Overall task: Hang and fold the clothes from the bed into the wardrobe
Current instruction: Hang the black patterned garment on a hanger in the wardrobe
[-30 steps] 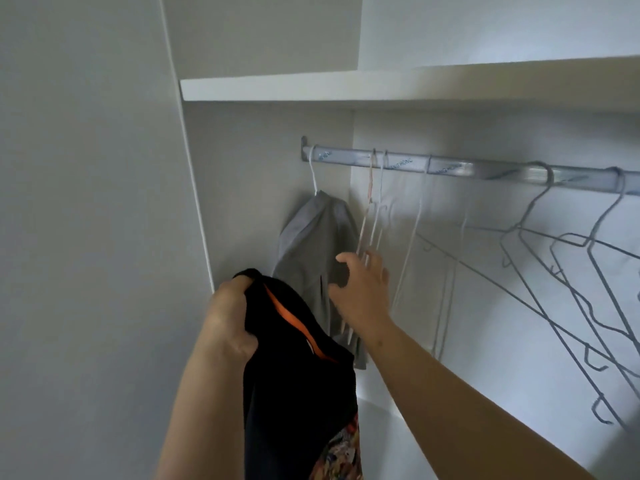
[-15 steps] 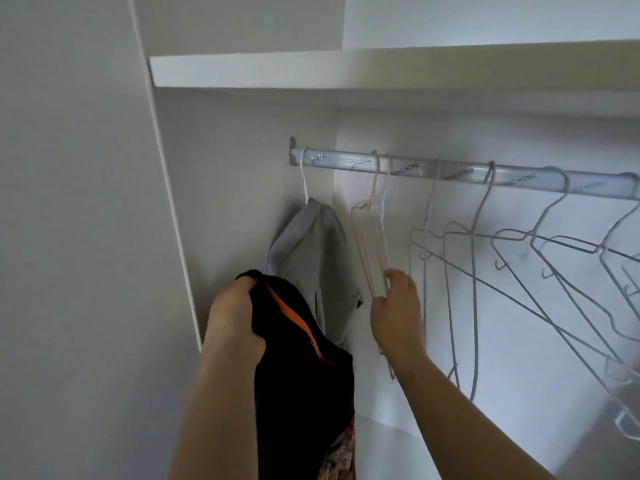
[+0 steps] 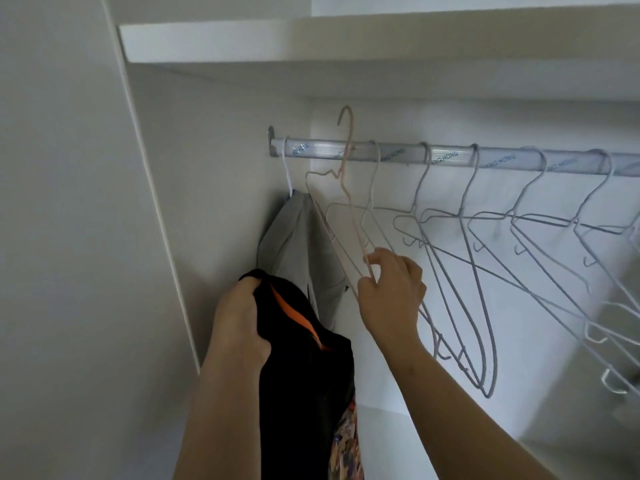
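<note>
Head view, change: the pale pink wire hanger (image 3: pixel 346 157) hung by its hook on the silver metal rail (image 3: pixel 450 157) half a second ago; its hook now stands above the rail, free of it.
Right hand (image 3: pixel 391 299): thumb and fingers pinch the pink hanger's lower wires, as before.
Left hand (image 3: pixel 239 317): fingers curled over the bunched top of the black garment with an orange stripe (image 3: pixel 304 368), grip unchanged.
Black garment: hangs down from the left hand, between both forearms; a patterned patch shows at its lower edge.
Grey garment (image 3: pixel 298 237): hangs on a white hanger just beyond the left hand, left of the right hand.
Grey wire hangers (image 3: pixel 469 181): hang in a row on the rail, right of the right hand.
White shelf (image 3: pixel 311 39): above both hands.
</note>
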`<state>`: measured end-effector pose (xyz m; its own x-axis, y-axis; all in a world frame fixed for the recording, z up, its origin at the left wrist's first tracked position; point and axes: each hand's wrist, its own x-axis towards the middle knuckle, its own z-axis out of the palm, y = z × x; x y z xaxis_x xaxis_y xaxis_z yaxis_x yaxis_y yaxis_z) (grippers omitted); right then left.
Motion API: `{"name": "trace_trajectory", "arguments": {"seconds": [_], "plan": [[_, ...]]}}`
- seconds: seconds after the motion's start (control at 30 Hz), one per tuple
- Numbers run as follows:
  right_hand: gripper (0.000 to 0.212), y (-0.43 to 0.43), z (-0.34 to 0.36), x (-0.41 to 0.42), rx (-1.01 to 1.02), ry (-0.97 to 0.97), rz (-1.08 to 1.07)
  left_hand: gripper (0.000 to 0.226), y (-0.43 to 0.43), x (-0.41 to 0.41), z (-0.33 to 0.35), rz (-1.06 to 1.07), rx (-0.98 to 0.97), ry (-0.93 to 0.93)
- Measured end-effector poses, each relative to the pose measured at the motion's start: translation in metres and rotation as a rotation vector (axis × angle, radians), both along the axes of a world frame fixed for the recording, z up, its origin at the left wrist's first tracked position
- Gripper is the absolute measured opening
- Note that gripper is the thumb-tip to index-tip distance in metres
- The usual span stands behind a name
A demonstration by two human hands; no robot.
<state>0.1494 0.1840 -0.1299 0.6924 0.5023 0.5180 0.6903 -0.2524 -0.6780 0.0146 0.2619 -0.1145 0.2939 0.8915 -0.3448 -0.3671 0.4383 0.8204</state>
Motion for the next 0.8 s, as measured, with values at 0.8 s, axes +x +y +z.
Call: {"name": "trace_trajectory", "arguments": {"seconds": [0.8], "plan": [[0.033,-0.265,-0.088,-0.064,-0.212,0.52,0.263,0.016,-0.185,-0.024,-0.05,-0.164,0.268,0.301]]}}
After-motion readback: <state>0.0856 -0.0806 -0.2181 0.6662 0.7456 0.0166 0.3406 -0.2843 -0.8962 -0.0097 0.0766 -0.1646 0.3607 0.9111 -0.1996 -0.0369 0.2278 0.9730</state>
